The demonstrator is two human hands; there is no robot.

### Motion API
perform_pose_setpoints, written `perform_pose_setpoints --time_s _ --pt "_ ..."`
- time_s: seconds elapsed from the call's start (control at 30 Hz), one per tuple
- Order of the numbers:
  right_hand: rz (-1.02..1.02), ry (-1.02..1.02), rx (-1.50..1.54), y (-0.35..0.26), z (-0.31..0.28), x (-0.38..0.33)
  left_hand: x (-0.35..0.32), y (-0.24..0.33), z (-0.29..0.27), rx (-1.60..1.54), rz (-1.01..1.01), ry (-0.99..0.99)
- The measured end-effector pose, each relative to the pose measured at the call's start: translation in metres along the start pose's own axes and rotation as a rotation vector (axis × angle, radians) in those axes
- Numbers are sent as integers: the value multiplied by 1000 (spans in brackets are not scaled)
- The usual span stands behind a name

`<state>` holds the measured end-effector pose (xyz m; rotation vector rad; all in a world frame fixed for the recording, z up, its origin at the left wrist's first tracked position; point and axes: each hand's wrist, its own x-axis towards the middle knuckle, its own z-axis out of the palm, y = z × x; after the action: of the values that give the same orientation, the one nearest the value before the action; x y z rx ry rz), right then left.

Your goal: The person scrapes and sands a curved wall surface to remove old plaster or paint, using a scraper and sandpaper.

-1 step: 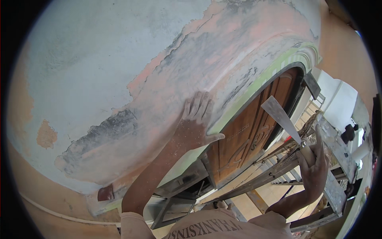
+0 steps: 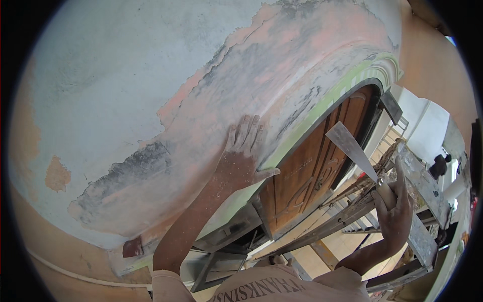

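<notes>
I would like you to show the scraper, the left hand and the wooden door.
Scraper (image 2: 355, 154): head view, on its blade.
Left hand (image 2: 240, 162): head view, on its back.
Wooden door (image 2: 311, 171): head view, on its face.

I count one left hand (image 2: 240, 160) and one right hand (image 2: 396, 211), so two in all; one scraper (image 2: 352, 152), one shirt (image 2: 261, 284), one doorway (image 2: 304, 171), one dark-red block (image 2: 133, 247).

Head-worn L fisheye cam looks down, nr L hand (image 2: 242, 160), R hand (image 2: 395, 216) & wall (image 2: 115, 95).
</notes>
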<state>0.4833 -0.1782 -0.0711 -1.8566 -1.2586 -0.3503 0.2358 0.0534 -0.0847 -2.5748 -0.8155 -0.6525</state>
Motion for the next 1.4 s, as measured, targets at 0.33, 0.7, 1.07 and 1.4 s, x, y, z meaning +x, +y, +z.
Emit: perform_pose_setpoints --time_s 0.33,0.7,1.07,1.4 --pt "58 -33 -10 -9 -4 3 52 23 7 -36 292 -29" --pt "7 -63 51 -11 -8 6 163 34 27 132 474 -10" --pt "-76 -61 60 -3 -5 9 147 23 8 243 234 88" --pt "17 -35 -64 15 -1 -2 -49 33 20 84 -52 -89"
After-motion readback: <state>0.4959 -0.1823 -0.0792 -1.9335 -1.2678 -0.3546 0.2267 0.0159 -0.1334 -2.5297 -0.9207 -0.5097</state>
